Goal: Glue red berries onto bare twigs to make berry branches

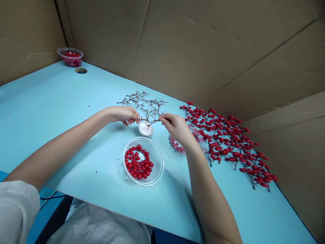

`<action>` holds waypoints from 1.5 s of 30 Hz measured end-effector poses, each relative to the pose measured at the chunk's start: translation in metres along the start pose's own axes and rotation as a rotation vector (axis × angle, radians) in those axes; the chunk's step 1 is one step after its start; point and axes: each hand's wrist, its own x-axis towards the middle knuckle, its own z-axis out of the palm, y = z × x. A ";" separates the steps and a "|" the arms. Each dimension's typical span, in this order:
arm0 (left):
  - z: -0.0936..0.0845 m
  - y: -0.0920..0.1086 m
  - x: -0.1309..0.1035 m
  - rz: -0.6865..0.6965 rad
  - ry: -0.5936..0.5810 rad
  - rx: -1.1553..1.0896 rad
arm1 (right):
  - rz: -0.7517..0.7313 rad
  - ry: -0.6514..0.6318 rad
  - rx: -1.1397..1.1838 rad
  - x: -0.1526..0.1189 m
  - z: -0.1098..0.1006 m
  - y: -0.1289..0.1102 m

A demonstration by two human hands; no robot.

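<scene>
A bare brown artificial twig (151, 121) is stretched between my two hands, above a small round dish (145, 131) with white contents. My right hand (175, 128) pinches the twig's stem at its right end. The fingers of my left hand (126, 115) are closed at the left tip of the same twig. Just in front of the dish stands a clear plastic bowl (160, 169) holding loose red berries (139, 166). Behind my right wrist, a second clear bowl (175, 146) with red berries is partly hidden. More bare twigs (142, 101) lie beyond my hands.
Many twigs covered in red berries (223, 139) are spread along the right side of the blue table (101, 203). At the far left corner stands a clear tub (72, 61) of red berries beside a round hole (81, 70). Cardboard walls (177, 44) enclose the table's back.
</scene>
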 end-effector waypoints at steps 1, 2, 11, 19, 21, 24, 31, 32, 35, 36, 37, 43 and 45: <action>0.000 0.001 -0.001 0.005 0.023 -0.007 | 0.007 0.003 0.002 0.000 0.000 0.001; 0.001 0.002 -0.001 0.006 0.046 -0.009 | 0.015 0.002 0.001 0.001 0.000 0.002; 0.002 0.001 -0.001 -0.032 0.065 0.066 | 0.027 -0.033 -0.008 0.005 0.020 0.007; 0.002 0.003 -0.001 -0.046 0.090 0.087 | 0.047 -0.031 0.015 0.005 0.011 0.005; 0.002 0.004 -0.001 -0.036 0.104 0.086 | 0.053 -0.026 0.041 0.004 0.007 0.004; 0.001 0.004 -0.003 -0.022 0.105 0.093 | 0.072 -0.032 0.075 0.003 0.005 0.004; 0.001 0.007 -0.006 -0.047 0.114 0.117 | 0.098 -0.038 0.103 0.007 0.024 0.008; 0.002 0.008 -0.007 -0.054 0.115 0.115 | 0.103 -0.039 0.105 0.008 0.027 0.009; 0.003 0.008 -0.007 -0.069 0.114 0.109 | 0.116 -0.042 0.114 0.010 0.032 0.011; 0.003 0.008 -0.007 -0.071 0.116 0.108 | 0.120 -0.043 0.119 0.010 0.032 0.011; 0.003 0.008 -0.007 -0.072 0.120 0.109 | 0.122 -0.044 0.125 0.010 0.031 0.011; 0.002 0.009 -0.005 -0.074 0.154 0.101 | 0.129 -0.030 0.165 0.005 0.014 0.007; 0.002 0.009 -0.005 -0.066 0.148 0.080 | 0.135 -0.019 0.174 0.003 0.008 0.006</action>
